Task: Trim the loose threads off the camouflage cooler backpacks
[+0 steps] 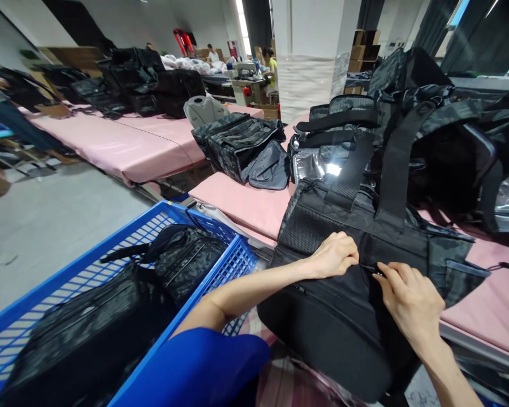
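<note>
A black bag (348, 316) with mesh panels and wide straps leans over the front edge of the pink table (241, 203), against my lap. My left hand (335, 254) rests on its front as a closed fist, pinching the fabric beside the zip. My right hand (409, 302) is just to the right, its thumb and forefinger pinched on the small zip pull (375, 270) between the two hands. The zip line runs leftward across the bag's front.
A blue plastic crate (123, 243) at my left holds black bags (110, 322). More dark camouflage bags (246, 150) lie on the pink table, a tall pile (428, 135) at the right. Another pink table (110, 147) carries bags farther back. People work at the far end.
</note>
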A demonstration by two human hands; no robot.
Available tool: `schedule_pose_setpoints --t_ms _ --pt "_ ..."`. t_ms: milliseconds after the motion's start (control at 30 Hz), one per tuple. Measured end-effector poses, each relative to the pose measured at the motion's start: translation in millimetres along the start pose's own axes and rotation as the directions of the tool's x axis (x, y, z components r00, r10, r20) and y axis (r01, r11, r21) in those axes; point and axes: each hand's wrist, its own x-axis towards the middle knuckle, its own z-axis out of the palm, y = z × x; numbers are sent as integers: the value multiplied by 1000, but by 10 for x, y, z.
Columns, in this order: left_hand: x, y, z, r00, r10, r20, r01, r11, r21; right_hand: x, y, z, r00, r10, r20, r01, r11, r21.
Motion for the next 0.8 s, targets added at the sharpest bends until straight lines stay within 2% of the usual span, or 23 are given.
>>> schedule_pose_setpoints --t_ms 300,367,467,533,600,733,800 --pt "-14 -26 14 998 39 -55 -39 999 0 37 -38 25 1000 -3 28 4 1000 -28" --pt "-28 -42 14 994 77 -83 -72 995 62 44 -36 36 999 9 34 -8 999 -31" --pt "-31 -90 30 974 190 -121 -148 946 287 40 -2 42 999 42 0 -42 999 -17" --pt "-3 -129 46 948 311 -74 -246 858 451 30 28 38 998 54 -34 -54 998 -20" --pt "55 -158 54 908 419 4 -353 760 546 14 48 32 997 62 -55 -64 997 -31" --pt "217 -165 2 804 571 165 -555 622 553 -27 52 30 996 76 -54 -77 997 -24" --pt "265 -154 -55 791 569 226 -594 625 507 -43 45 34 995 90 -53 -90 996 -11"
